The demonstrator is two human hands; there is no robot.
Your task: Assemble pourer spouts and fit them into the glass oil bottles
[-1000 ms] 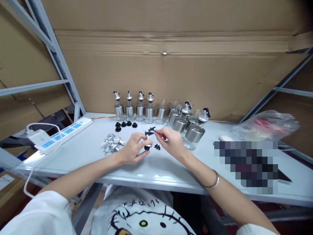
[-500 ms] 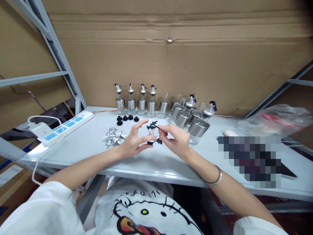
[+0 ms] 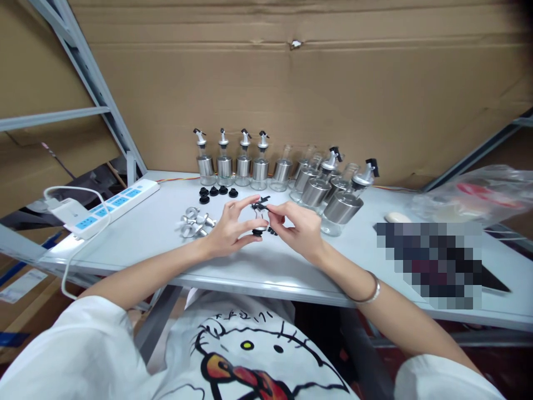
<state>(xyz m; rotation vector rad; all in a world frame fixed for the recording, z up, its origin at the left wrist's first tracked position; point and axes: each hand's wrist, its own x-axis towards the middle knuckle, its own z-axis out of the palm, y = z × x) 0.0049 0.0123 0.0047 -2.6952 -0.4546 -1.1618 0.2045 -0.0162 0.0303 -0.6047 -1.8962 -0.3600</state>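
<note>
My left hand (image 3: pixel 227 230) is closed around a silver pourer spout (image 3: pixel 260 228) with a black base, its thumb below and its fingers at the side. A thin black lever (image 3: pixel 263 207) is pinched in my right hand (image 3: pixel 300 229), at the top of the spout. Whether the lever is seated there I cannot tell. More black pieces lie behind it, partly hidden. Small black caps (image 3: pixel 272 231) sit beside my right fingers. Loose silver spouts (image 3: pixel 195 223) lie in a pile left of my left hand, with several black stoppers (image 3: pixel 214 191) farther back.
Along the cardboard wall stand glass bottles with steel sleeves (image 3: pixel 244 165), some topped with pourers. A nearer group (image 3: pixel 343 208) stands to the right. At the left is a power strip (image 3: pixel 116 205) with a charger and cable. A plastic bag (image 3: pixel 474 194) and a pixelated object (image 3: pixel 428 266) occupy the right.
The lever in my right hand has come closer to the spout's top, and its fingers sit nearer my left hand. The camera view has tilted slightly, shifting the table upward.
</note>
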